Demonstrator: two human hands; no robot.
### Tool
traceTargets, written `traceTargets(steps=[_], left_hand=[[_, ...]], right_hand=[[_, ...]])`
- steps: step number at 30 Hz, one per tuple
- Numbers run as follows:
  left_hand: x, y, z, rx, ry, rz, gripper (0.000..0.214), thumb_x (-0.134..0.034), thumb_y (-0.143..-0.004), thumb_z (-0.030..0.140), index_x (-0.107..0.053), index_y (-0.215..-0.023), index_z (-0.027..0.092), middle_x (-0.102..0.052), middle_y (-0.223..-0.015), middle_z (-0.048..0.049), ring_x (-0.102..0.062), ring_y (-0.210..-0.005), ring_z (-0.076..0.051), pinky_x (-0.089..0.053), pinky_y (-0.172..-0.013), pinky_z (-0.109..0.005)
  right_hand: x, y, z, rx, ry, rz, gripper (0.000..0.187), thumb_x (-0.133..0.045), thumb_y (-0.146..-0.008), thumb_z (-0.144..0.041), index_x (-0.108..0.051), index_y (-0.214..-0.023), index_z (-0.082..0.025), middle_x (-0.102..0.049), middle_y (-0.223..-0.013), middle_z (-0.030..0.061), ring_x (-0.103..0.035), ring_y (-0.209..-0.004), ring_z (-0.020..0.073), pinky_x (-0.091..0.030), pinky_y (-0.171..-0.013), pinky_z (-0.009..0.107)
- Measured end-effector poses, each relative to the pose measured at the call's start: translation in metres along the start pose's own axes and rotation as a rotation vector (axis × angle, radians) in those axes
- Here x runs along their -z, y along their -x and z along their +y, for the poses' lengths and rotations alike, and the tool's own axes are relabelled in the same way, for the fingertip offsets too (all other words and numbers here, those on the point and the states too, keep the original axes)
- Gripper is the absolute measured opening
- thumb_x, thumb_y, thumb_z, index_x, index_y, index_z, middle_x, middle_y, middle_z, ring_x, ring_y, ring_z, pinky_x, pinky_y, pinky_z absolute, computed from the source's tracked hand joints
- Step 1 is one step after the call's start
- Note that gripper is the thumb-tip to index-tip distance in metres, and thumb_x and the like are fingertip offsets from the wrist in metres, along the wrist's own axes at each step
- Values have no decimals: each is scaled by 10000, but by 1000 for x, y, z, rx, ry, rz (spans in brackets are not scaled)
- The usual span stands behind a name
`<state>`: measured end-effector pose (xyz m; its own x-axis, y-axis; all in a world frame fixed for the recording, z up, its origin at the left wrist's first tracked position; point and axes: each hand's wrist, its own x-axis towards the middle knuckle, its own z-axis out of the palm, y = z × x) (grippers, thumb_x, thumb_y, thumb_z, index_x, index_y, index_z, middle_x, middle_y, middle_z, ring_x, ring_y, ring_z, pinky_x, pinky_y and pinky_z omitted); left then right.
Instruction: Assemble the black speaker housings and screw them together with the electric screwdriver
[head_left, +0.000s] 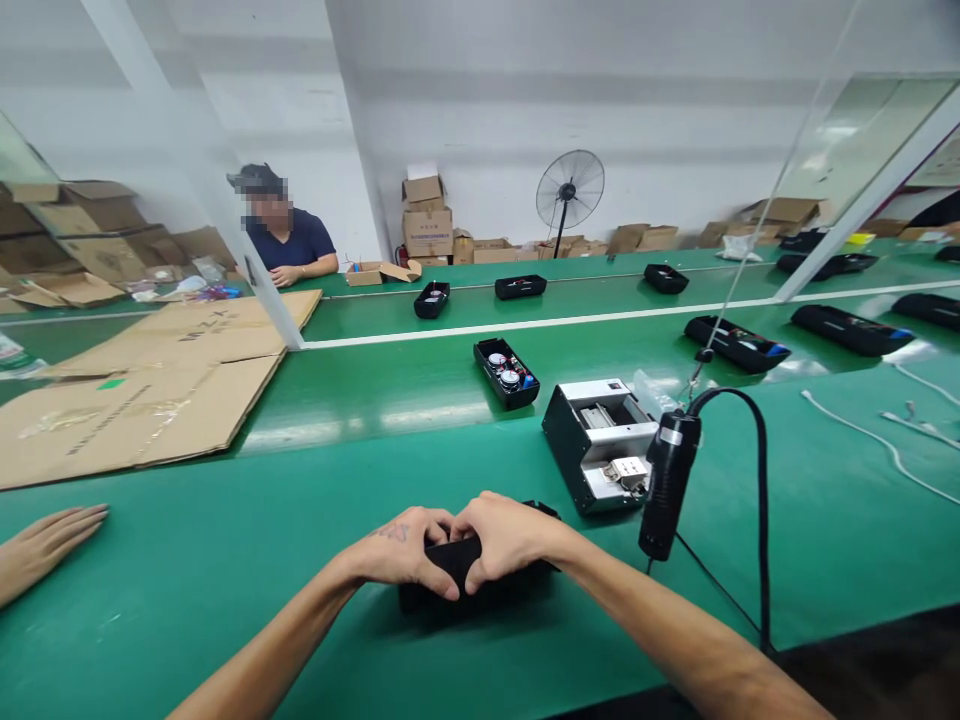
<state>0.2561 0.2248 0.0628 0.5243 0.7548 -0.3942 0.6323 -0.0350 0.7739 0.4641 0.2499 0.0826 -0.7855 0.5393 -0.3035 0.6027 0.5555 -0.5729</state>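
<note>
Both my hands rest together on a black plastic case (471, 598) lying on the green table (225, 560) right in front of me. My left hand (405, 548) grips its left top edge, thumb curled over the front. My right hand (501, 538) covers the right top, fingers bent onto the case. Most of the case's top is hidden under my hands. A black electric screwdriver (667, 482) hangs on its cable just to the right of my right hand.
A silver and black metal box (600, 440) sits open behind the screwdriver. An open black case with parts (506, 372) lies further back, with several more black cases along the conveyor. Flat cardboard (142, 390) covers the left. Another person's hand (49, 545) rests at far left; a person sits at back left.
</note>
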Motion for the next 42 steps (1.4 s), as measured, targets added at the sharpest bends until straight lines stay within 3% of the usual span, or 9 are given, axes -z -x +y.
traceTargets(steps=[9,14,21,30,35,37,39,41,42], left_hand=[[-1,-1,-5,-2,38,-11,410,-904,-501,483,-627,-598,197,-703,-1088,24,-617,-963,-208,-441,-794,-280],[0,-1,-4,1,52,-14,391,-902,-503,476,-638,-586,201,-710,-1111,30,-624,-954,-205,-437,-770,-279],[3,-1,-3,3,54,-32,370,-882,-527,472,-637,-587,201,-728,-1132,41,-621,-916,-186,-431,-733,-276],[-3,3,-2,-37,69,15,269,-911,-549,421,-730,-598,228,-713,-1293,39,-668,-1106,-235,-482,-895,-290],[-18,14,-17,-136,-172,99,231,-915,-633,418,-775,-715,254,-716,-1363,12,-689,-1202,-259,-539,-1011,-309],[-32,18,-36,-279,-364,216,217,-916,-667,401,-790,-797,281,-728,-1357,0,-678,-1272,-283,-550,-1070,-347],[-48,20,-58,-491,-575,425,197,-913,-665,377,-783,-800,318,-758,-1310,0,-633,-1350,-328,-549,-1106,-425],[-65,19,-75,-658,-740,505,183,-902,-673,408,-773,-784,340,-763,-1301,0,-597,-1385,-362,-549,-1101,-484],[-73,19,-81,-707,-805,553,167,-892,-698,423,-761,-759,340,-766,-1289,2,-582,-1399,-372,-547,-1093,-495]], right_hand=[[-3,2,-6,-4,69,24,425,-929,-724,-392,-827,-1100,-223,-784,-864,9,-693,-800,218,-410,-699,291],[-3,3,-5,-28,120,30,503,-896,-750,-490,-813,-1185,-252,-818,-929,53,-751,-891,292,-417,-671,320],[0,-1,-3,-23,126,-8,435,-878,-763,-522,-829,-1092,-241,-808,-885,44,-746,-851,275,-403,-623,302],[-11,8,-7,12,172,91,246,-840,-752,-405,-834,-957,-268,-761,-718,8,-732,-703,259,-324,-553,311],[-27,21,-15,69,233,156,357,-797,-814,-398,-800,-1150,-277,-788,-793,16,-749,-768,265,-410,-638,325],[-37,35,-14,175,209,257,383,-796,-836,-406,-764,-1190,-263,-808,-929,28,-754,-887,261,-483,-771,351],[-45,55,-6,272,94,503,366,-782,-863,-409,-723,-1178,-232,-793,-1077,51,-730,-1017,247,-516,-908,361],[-48,80,12,239,-55,979,297,-714,-930,-374,-667,-1181,-222,-748,-1130,80,-690,-1061,237,-532,-950,363],[-48,93,24,148,-109,1267,251,-662,-969,-347,-639,-1185,-222,-721,-1125,97,-670,-1051,241,-540,-941,375]])
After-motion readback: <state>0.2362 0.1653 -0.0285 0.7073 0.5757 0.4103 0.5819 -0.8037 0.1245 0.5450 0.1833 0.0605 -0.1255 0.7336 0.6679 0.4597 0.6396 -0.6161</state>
